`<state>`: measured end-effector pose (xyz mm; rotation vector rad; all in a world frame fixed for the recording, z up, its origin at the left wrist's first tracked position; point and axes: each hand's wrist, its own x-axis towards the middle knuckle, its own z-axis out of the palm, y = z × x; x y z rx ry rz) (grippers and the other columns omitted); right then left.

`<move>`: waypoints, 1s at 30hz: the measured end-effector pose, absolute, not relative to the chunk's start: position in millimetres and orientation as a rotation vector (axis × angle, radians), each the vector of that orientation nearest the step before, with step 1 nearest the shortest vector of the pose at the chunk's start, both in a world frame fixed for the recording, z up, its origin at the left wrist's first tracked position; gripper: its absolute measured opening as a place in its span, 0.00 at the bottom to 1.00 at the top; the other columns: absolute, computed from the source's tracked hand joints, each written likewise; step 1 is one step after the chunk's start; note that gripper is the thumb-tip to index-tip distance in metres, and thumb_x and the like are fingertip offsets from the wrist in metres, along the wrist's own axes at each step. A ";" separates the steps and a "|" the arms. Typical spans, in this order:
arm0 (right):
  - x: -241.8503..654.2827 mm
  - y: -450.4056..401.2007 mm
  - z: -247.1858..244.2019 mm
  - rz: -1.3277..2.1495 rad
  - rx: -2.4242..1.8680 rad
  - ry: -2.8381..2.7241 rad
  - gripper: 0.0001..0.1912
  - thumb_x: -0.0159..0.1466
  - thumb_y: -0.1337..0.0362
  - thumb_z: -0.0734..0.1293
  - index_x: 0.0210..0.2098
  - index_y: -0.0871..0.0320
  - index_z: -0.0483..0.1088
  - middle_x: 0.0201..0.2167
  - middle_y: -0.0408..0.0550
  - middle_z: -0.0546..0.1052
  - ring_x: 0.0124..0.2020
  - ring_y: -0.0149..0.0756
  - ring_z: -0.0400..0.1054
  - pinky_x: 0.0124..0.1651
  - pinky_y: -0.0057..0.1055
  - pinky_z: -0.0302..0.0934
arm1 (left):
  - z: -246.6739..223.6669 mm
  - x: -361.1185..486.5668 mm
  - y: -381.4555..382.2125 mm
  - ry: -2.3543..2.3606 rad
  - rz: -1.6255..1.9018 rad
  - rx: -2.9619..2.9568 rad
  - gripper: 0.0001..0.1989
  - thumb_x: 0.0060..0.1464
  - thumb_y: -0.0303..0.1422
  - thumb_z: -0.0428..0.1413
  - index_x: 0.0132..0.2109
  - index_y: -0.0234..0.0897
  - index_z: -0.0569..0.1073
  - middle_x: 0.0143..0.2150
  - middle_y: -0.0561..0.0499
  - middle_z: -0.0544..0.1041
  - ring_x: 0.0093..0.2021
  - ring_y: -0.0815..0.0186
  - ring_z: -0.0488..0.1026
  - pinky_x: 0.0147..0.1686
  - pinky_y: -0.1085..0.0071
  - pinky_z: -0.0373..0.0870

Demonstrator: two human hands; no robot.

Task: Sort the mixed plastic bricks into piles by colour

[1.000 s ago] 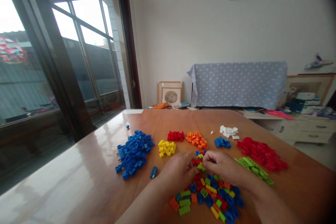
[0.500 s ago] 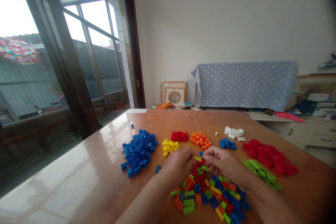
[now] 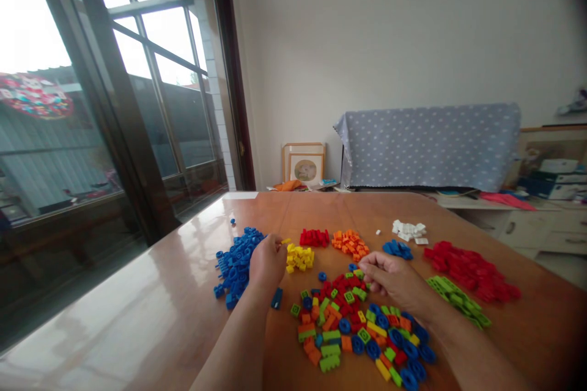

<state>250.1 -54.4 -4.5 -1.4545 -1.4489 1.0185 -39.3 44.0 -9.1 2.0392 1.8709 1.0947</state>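
Observation:
My left hand (image 3: 267,261) is closed in a pinch on a thin yellow brick (image 3: 286,241), just above the back left of the yellow brick pile (image 3: 300,258). Part of the blue brick pile (image 3: 239,266) is hidden behind that hand. At the far right edge of the mixed-colour brick pile (image 3: 331,337), my right hand (image 3: 384,273) is closed with thumb and fingertips together. Whatever lies between those fingertips cannot be made out. A blue round piece (image 3: 353,267) and a green brick (image 3: 359,274) show beside them.
Behind the hands are red bricks (image 3: 314,237), orange bricks (image 3: 350,245), small blue bricks (image 3: 397,249) and white bricks (image 3: 409,231). To the right lie a large red pile (image 3: 472,272) and long green bricks (image 3: 458,301). One dark blue brick (image 3: 276,298) rests beside my left forearm.
My left hand has moved left and away from me, from the mixed pile to the yellow pile, carrying the yellow brick. My right hand has stayed nearly where it was.

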 end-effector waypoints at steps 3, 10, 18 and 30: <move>250.9 -54.2 -4.2 1.007 -1.450 -1.444 0.24 0.59 0.41 0.65 0.36 0.58 0.71 0.28 0.43 0.73 0.28 0.33 0.66 0.30 0.28 0.59 | -11.9 -36.7 45.1 1.905 1.027 2.072 0.06 0.57 0.31 0.53 0.38 0.38 0.75 0.34 0.50 0.78 0.35 0.65 0.72 0.31 0.73 0.56; 254.7 -50.4 -10.5 1.006 -1.416 -1.427 0.22 0.61 0.44 0.66 0.36 0.58 0.71 0.27 0.42 0.72 0.27 0.31 0.65 0.30 0.27 0.58 | -12.7 -29.3 47.3 1.908 0.944 2.138 0.08 0.57 0.30 0.52 0.40 0.38 0.76 0.38 0.47 0.80 0.38 0.64 0.74 0.33 0.73 0.59; 259.3 -48.1 -12.7 0.974 -1.453 -1.373 0.24 0.60 0.42 0.65 0.39 0.57 0.72 0.28 0.42 0.73 0.27 0.32 0.65 0.30 0.27 0.59 | -8.4 -27.5 45.5 1.934 0.798 2.167 0.12 0.56 0.29 0.52 0.41 0.39 0.80 0.38 0.44 0.82 0.43 0.59 0.77 0.37 0.72 0.63; 257.9 -54.4 0.1 0.910 -1.465 -1.351 0.24 0.59 0.41 0.65 0.37 0.57 0.72 0.28 0.44 0.75 0.26 0.32 0.66 0.30 0.28 0.60 | -5.1 -26.8 43.6 1.924 0.825 2.163 0.15 0.57 0.29 0.50 0.46 0.37 0.79 0.44 0.42 0.81 0.46 0.57 0.77 0.39 0.70 0.65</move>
